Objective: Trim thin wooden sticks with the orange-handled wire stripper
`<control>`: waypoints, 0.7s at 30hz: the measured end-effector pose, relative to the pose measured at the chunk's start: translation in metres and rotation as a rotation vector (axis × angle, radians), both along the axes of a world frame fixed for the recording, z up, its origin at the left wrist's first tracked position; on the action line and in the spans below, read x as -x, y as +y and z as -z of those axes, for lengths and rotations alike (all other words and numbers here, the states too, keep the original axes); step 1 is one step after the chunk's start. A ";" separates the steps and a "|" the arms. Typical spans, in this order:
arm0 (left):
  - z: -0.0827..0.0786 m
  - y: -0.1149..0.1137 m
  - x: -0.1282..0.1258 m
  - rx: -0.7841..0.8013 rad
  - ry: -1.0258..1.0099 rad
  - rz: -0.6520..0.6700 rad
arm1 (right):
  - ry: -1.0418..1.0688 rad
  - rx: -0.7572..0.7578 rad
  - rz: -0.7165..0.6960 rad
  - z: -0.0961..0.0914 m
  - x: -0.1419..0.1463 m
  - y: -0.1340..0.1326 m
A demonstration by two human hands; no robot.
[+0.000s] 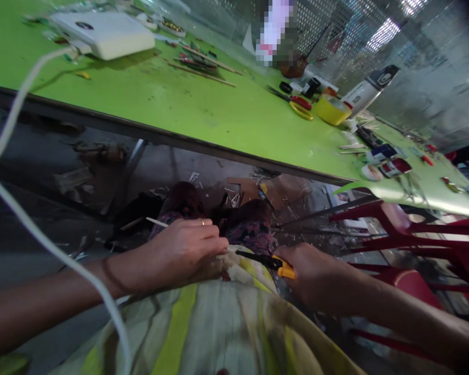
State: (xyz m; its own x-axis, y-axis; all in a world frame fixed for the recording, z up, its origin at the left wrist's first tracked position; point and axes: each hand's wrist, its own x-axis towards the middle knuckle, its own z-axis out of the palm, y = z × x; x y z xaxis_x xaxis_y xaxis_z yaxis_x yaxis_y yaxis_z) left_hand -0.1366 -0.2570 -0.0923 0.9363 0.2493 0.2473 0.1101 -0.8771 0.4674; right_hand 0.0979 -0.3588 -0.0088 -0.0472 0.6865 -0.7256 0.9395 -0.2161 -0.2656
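Observation:
My left hand [187, 249] rests over my lap below the green table edge, fingers closed in a pinch around a thin pale stick [156, 222] whose end pokes out to the left. A ring shows on one finger. My right hand [316, 273] is closed around a yellow and black utility knife [271, 263], its dark blade pointing left toward my left fingertips. Both hands sit above a striped green and grey cloth [219, 323] on my lap.
The green table [203, 104] carries a white box [105, 32], thin sticks [203, 62], scissors [293, 101], a yellow tape roll [330, 110] and a spray can [369, 89]. A white cable [11, 192] hangs at left. Red plastic chairs [422, 234] stand at right. Scraps litter the floor.

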 end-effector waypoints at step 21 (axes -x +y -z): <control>0.000 -0.007 0.003 0.033 -0.036 -0.058 | 0.027 -0.026 -0.021 0.003 0.003 0.004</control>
